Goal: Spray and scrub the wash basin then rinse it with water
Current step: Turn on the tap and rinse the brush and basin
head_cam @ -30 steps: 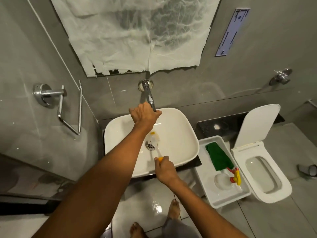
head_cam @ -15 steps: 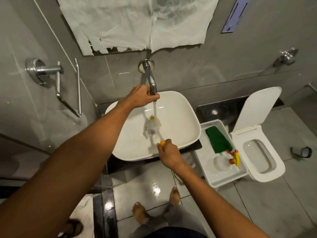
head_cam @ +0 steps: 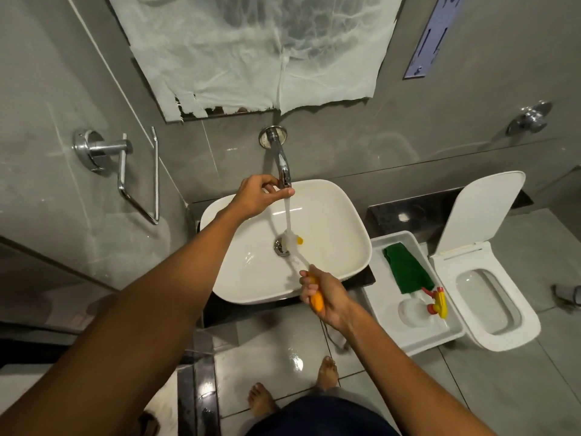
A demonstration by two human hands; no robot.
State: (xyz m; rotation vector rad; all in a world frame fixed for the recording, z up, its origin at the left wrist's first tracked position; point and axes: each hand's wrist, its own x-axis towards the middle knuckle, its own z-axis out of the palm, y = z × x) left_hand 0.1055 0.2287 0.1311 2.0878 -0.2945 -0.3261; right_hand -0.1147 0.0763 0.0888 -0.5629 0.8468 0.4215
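The white rounded-rectangular ceramic wash basin (head_cam: 330, 221) sits below both hands. The left hand (head_cam: 257, 196) pinches the curved chrome wall tap (head_cam: 283, 165) at its spout (water streams down). The right hand (head_cam: 327, 297) clamps the orange-handled scrub brush (head_cam: 316, 298), whose head lies beside the drain (head_cam: 280, 247).

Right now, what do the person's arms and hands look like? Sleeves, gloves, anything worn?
Both arms are bare along the whole length in view; no sleeves visible. The left hand and right hand are bare too: no gloves, and no rings, watch or wristbands that can be made out. No markings visible. Feet are bare as well.
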